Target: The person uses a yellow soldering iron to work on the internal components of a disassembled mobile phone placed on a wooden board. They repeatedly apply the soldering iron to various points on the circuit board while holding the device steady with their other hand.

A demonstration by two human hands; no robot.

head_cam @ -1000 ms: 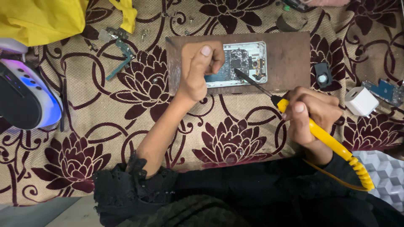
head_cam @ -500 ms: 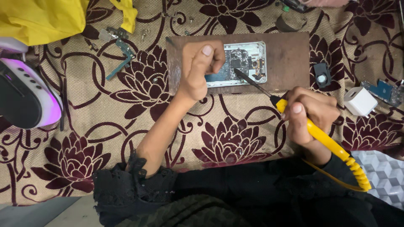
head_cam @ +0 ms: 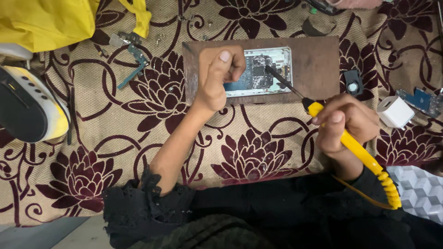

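An opened phone [head_cam: 265,74] with its circuit board bared lies on a brown wooden board [head_cam: 318,62]. My left hand [head_cam: 217,78] presses on the phone's left end and holds it down. My right hand [head_cam: 344,122] grips a yellow-handled soldering iron [head_cam: 355,147]. Its dark tip [head_cam: 272,73] rests on the circuit board near the middle of the phone.
A yellow bag [head_cam: 46,20] lies at the top left, a rounded speaker [head_cam: 27,106] glowing yellow at the left edge. A flex cable part [head_cam: 131,62] lies left of the board. A small camera module [head_cam: 353,85], a white charger [head_cam: 394,112] and a blue circuit piece [head_cam: 422,100] sit at the right.
The speaker's glow has gone from blue to pink to yellow. Both hands and the soldering iron have stayed where they were.
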